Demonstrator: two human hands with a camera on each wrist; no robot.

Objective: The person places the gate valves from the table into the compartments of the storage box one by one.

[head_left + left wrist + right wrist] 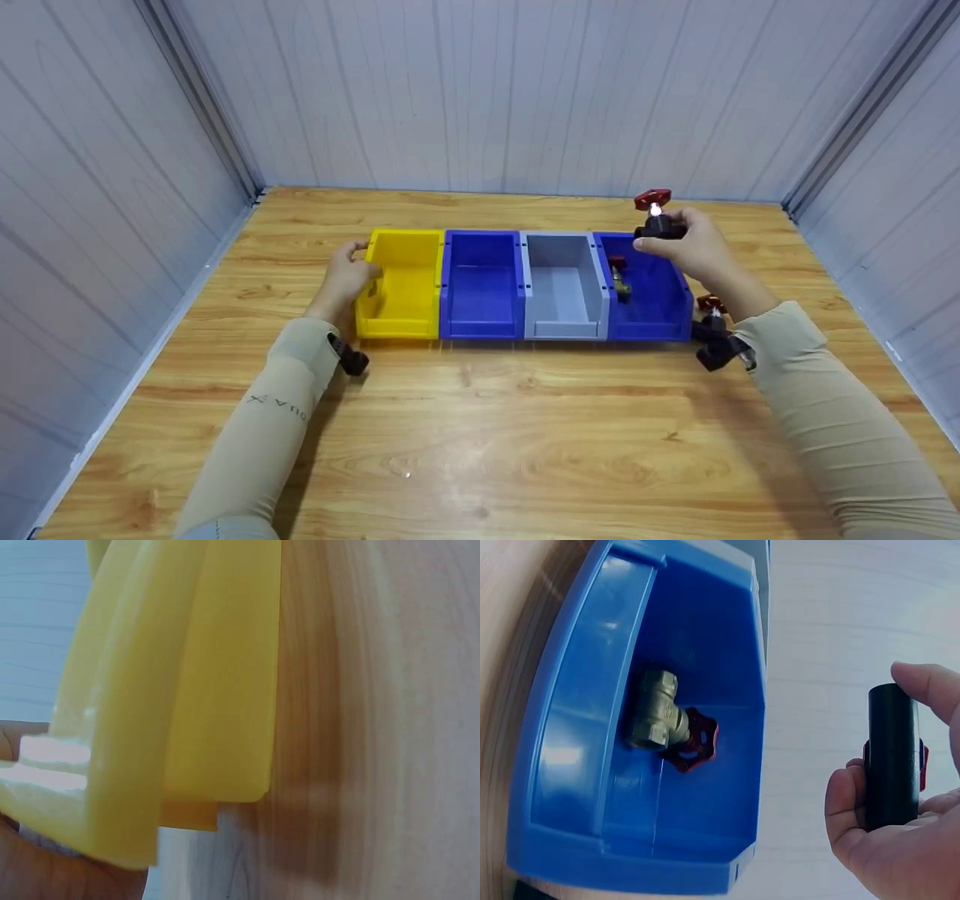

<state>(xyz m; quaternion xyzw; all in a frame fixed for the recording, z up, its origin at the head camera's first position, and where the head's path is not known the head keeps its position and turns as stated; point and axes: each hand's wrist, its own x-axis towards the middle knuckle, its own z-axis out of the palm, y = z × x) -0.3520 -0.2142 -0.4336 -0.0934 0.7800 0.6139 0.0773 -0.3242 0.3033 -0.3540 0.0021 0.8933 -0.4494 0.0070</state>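
Observation:
My left hand (pixel 350 277) grips the left side wall of a yellow bin (pixel 397 328), thumb inside and fingers outside. In the left wrist view the yellow bin's side (pixel 225 675) covers most of that hand. Raised over the rightmost blue bin (pixel 651 330), my right hand (pixel 701 247) pinches a black valve (pixel 658 225) by its pipe body, red handwheel up. From the right wrist view, the black body (pixel 892 757) hides most of the handwheel. Inside that blue bin lies a brass valve (pixel 656 716) with a red handwheel (pixel 696 741).
Between the yellow and rightmost bins stand another blue bin (pixel 482 328) and a grey bin (pixel 564 330), joined in one row. A second black valve with a red handwheel (pixel 711 304) sits right of the row, by my right wrist. White panels (pixel 480 97) enclose the wooden table (pixel 480 442).

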